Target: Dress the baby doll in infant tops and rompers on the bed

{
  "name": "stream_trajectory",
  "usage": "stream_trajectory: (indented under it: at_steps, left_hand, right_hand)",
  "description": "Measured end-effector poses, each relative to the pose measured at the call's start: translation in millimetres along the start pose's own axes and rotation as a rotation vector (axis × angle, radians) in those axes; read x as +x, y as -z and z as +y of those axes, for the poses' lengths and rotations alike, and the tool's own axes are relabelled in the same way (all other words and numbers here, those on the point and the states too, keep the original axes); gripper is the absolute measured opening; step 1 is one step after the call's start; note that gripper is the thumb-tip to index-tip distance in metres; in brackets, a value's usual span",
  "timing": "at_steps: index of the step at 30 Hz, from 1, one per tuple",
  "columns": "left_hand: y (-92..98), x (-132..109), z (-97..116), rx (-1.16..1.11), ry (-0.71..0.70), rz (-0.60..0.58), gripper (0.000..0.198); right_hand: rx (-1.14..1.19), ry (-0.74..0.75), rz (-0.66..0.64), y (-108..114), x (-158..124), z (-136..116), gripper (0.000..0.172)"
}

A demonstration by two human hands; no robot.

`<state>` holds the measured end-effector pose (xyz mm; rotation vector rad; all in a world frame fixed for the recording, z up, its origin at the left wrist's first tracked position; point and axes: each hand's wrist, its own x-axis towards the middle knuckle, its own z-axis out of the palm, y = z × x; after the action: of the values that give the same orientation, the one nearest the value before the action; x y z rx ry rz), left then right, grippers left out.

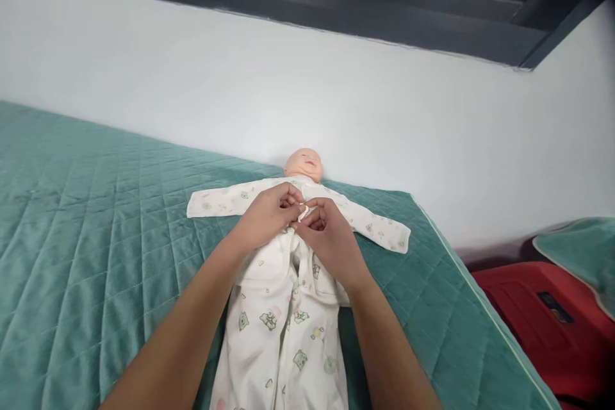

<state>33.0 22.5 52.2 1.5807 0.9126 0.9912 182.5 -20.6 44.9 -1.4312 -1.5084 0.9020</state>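
"White wall (288, 90) at the back, with a dark window frame (307, 6) along its top. What lies in front?"

"Green quilt (120, 237), stitched in diamonds, reaching to the wall. On it a doll (303, 166) lies on its back, head close to the wall."

"What is the doll wearing?"

"White shirt (314, 188) with small printed figures, both sleeves stretched out sideways on the quilt. Lower down are white trousers (307, 333) with green bears — their legs run toward the person, and the shirt's bottom edges sit apart over the top of them."

"Where are the hands?"

"Both over the middle of the shirt, almost meeting. The left hand (269, 213) has its thumb and fingertips close together, that grip pinched on a small white strip (303, 212) at the shirt's front."

"And the right hand (331, 240)?"

"Just beside it, fingers curled, forefinger at the strip, thumb a little lower. Its grip is partly closed — whether it has hold of the strip or only touches it, I can't tell."

"Anything off to the side?"

"Beyond the quilt's right edge, a red plastic object (528, 317), with a green cloth (581, 250) lying over its far part."
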Motion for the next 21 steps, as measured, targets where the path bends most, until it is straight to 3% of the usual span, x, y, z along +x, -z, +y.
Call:
stream_trajectory:
  at_steps: [6,10,16,21]
  left_hand:
    - [5.1,-0.2,-1.1,-0.022,0.004,-0.029,0.008]
    - [7.9,-0.3,-0.8,0.012,0.002,-0.040,0.008]
    - [9.0,-1.2,2.7,0.127,0.069,0.004,0.007]
    - [7.5,-0.8,2.9,0.166,0.068,0.036,0.015]
  right_hand:
    - [0.024,0.005,-0.012,3.2,0.2,0.3,0.040]
    - [0.119,0.045,-0.014,6.4,3.0,4.8,0.033]
    - [0.145,0.058,0.153,1.1,5.6,9.7,0.018]
    - [0.158,0.059,0.207,-4.1,6.4,14.1,0.016]
